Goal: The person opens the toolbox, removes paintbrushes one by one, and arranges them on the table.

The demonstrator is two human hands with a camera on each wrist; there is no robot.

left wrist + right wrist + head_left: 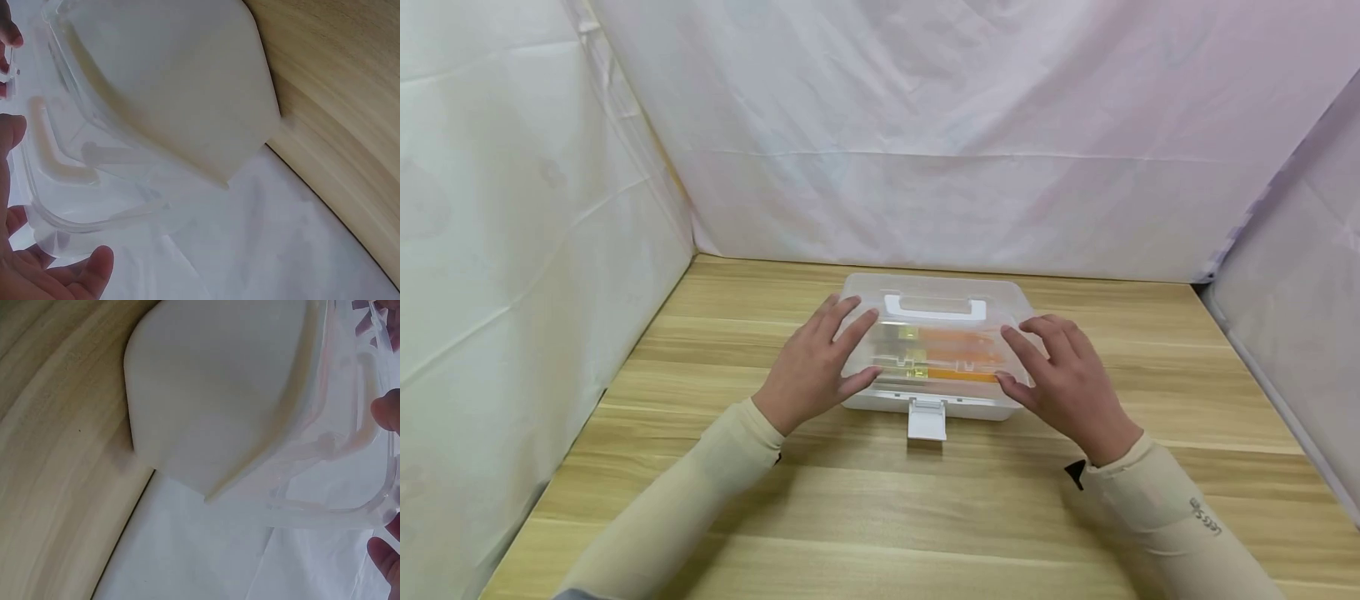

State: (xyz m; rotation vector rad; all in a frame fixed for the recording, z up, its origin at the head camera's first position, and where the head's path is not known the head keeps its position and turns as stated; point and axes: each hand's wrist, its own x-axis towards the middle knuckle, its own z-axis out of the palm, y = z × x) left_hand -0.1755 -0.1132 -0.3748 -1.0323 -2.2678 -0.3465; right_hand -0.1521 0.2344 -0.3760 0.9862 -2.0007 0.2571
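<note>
A translucent white plastic box (940, 289) with a hinged lid sits on the table. Its white front latch (927, 421) sticks out, unfastened, and a white carry handle (936, 311) lies in the lid. Blurred orange and yellow long objects (958, 354) show through the lid; their kind cannot be told. My left hand (812, 358) is at the box's left side, fingers spread and fingertips over the lid. My right hand (1071, 379) mirrors it on the right, thumb near the front edge. Both wrist views show the white side wall (181, 81) and fingertips (387, 409) by the clear lid.
The box stands on a wood-grain table (880, 517). White cloth hangs behind (940, 125), with more cloth at the left (512, 250) and right (1300, 292) edges of the table.
</note>
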